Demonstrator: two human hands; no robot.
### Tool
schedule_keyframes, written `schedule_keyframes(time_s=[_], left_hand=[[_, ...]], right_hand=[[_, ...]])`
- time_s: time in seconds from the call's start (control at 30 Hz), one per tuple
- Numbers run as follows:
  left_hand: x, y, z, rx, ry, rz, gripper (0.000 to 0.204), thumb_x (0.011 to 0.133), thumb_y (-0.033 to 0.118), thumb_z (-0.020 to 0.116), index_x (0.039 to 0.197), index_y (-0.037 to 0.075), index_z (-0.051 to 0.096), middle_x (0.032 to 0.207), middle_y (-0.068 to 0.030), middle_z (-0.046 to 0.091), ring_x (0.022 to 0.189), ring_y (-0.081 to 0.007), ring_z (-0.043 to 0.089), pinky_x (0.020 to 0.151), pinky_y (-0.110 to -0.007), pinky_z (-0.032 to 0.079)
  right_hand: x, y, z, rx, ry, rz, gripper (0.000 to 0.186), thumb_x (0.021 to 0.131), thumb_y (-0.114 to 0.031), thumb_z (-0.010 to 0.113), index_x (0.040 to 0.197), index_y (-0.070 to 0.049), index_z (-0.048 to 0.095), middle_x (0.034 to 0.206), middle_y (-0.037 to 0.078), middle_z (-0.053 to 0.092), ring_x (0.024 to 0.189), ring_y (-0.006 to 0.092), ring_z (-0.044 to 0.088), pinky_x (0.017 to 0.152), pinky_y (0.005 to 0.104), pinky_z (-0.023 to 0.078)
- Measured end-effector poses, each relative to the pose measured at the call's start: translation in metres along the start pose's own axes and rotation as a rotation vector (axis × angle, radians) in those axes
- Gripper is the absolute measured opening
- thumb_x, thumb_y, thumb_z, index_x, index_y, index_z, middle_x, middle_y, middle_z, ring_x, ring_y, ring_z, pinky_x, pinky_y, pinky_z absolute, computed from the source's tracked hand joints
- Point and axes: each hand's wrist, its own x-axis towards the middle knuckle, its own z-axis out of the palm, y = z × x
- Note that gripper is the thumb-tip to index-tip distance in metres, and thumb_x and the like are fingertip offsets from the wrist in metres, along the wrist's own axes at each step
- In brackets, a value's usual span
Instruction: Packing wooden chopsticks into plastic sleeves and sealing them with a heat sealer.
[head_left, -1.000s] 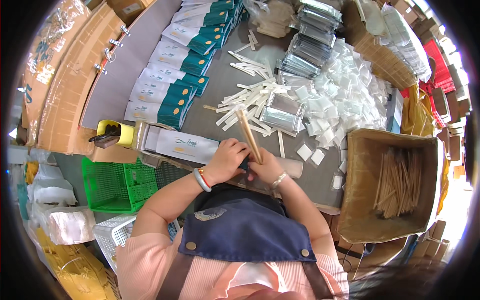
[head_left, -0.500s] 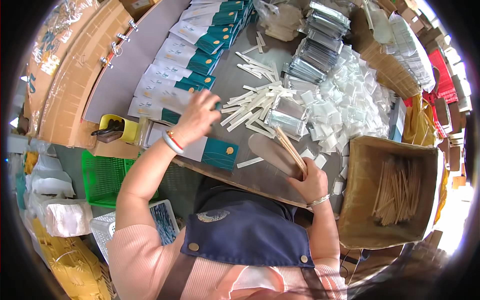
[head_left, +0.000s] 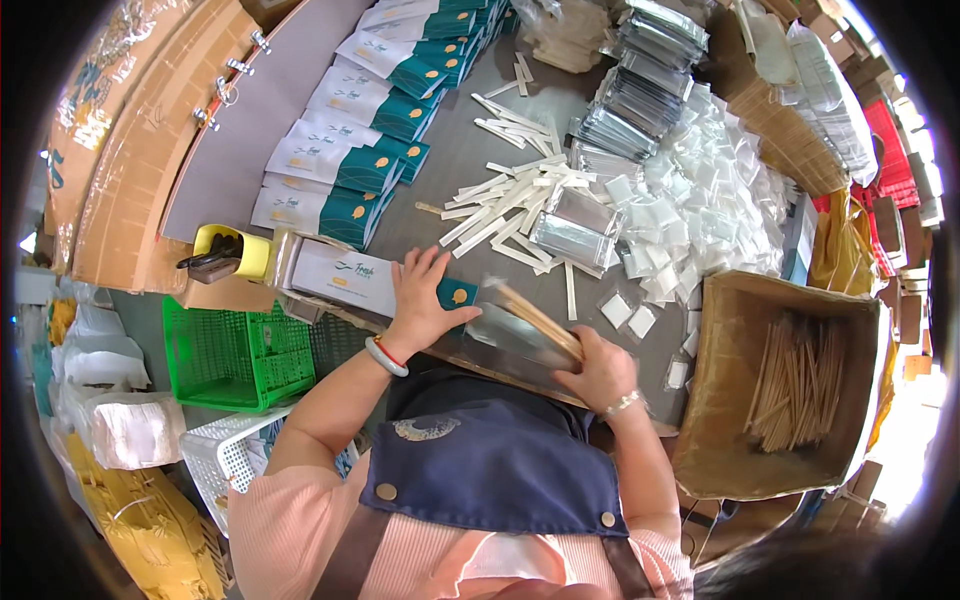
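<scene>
My left hand (head_left: 420,300) rests with spread fingers on a white-and-teal printed packet (head_left: 342,272) at the front of the grey table. My right hand (head_left: 597,370) is closed on a bundle of pale wooden sticks (head_left: 535,318), tilted up to the left, with a blurred clear, flat thing (head_left: 500,337) beneath it. Beyond the hands lie loose white strips (head_left: 500,205), clear-wrapped silvery packs (head_left: 570,230) and a heap of small translucent sachets (head_left: 680,180). Stacked white-and-teal packets (head_left: 330,160) line the table's left side.
At the right stands an open cardboard box (head_left: 715,380) holding sticks. A yellow holder (head_left: 250,258) with black-handled tools sits at the left, above a green basket (head_left: 215,355) and a white basket (head_left: 215,465). Cartons (head_left: 120,180) border the far left.
My left hand has come down from over the stacked packets to the front packet, fingers spreading. My right hand, still on the sticks, moved right, then slightly back to the left.
</scene>
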Motion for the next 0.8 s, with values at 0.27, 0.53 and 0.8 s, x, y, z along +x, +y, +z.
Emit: schedule_keyframes(time_s=[0.27,0.53,0.8], left_hand=[[0.033,-0.002,-0.006,-0.116,-0.168,0.060,0.060,0.066,0.031,0.079,0.115,0.005,0.055,0.117,-0.0161,0.055,0.110,-0.0358,0.049,0.094,-0.046,0.037],[0.082,-0.026,0.016,0.039,-0.144,0.065,0.019,0.071,0.015,0.072,0.074,0.005,0.057,0.076,-0.0101,0.060,0.075,-0.0310,0.059,0.065,-0.042,0.047],[0.079,-0.021,0.013,0.064,-0.094,0.136,0.012,0.077,0.012,0.064,0.076,0.005,0.054,0.076,-0.0129,0.059,0.075,-0.0340,0.059,0.064,-0.045,0.047]], right_hand=[[0.031,-0.017,0.034,0.398,0.134,-0.076,0.058,0.068,-0.033,0.078,0.115,-0.006,0.056,0.080,0.016,0.065,0.074,0.0320,0.065,0.065,0.0396,0.050],[0.017,0.101,0.003,0.237,0.460,0.437,0.049,0.064,-0.026,0.080,0.102,-0.003,0.060,0.083,0.013,0.059,0.074,0.0281,0.057,0.067,0.0391,0.046],[0.008,0.100,0.007,0.063,0.522,0.374,0.056,0.059,-0.023,0.083,0.104,-0.003,0.056,0.091,0.016,0.059,0.078,0.0307,0.058,0.074,0.0399,0.048]])
